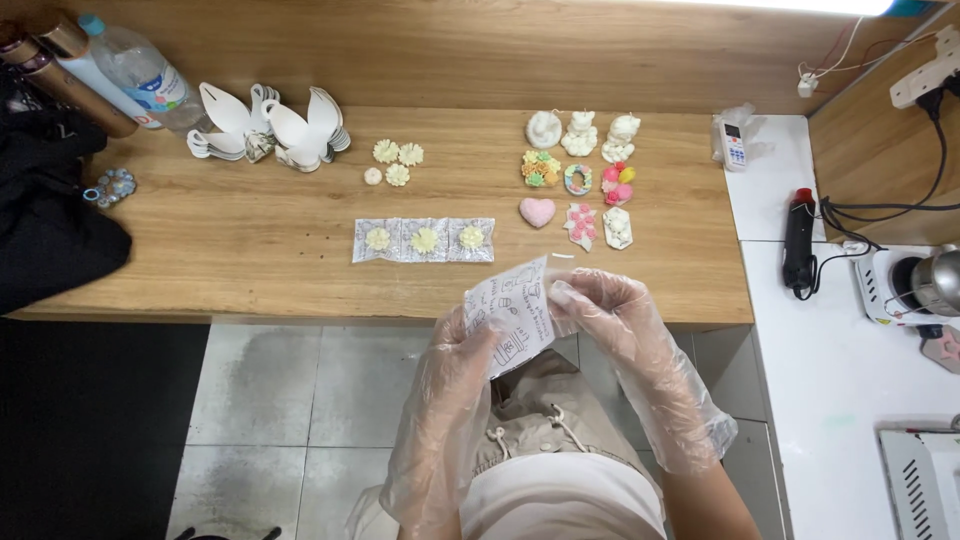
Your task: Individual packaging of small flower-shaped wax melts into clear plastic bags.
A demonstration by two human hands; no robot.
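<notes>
Both my hands wear loose clear plastic gloves and hold one small clear printed bag [512,312] just in front of the wooden table's edge [300,300]. My left hand [462,352] grips its lower left side. My right hand [592,300] pinches its upper right corner. On the table just beyond lie three flat clear bags [424,240] in a row, each with a pale yellow flower piece inside. Several loose cream flower pieces [394,162] sit farther back.
A group of small moulded figures [580,178], white, pink and coloured, with a pink heart [537,211], stands to the right. White folded card boxes [270,130] and bottles [120,75] are at the back left. A white side counter [840,370] holds a black tool [798,238] and a remote [734,145].
</notes>
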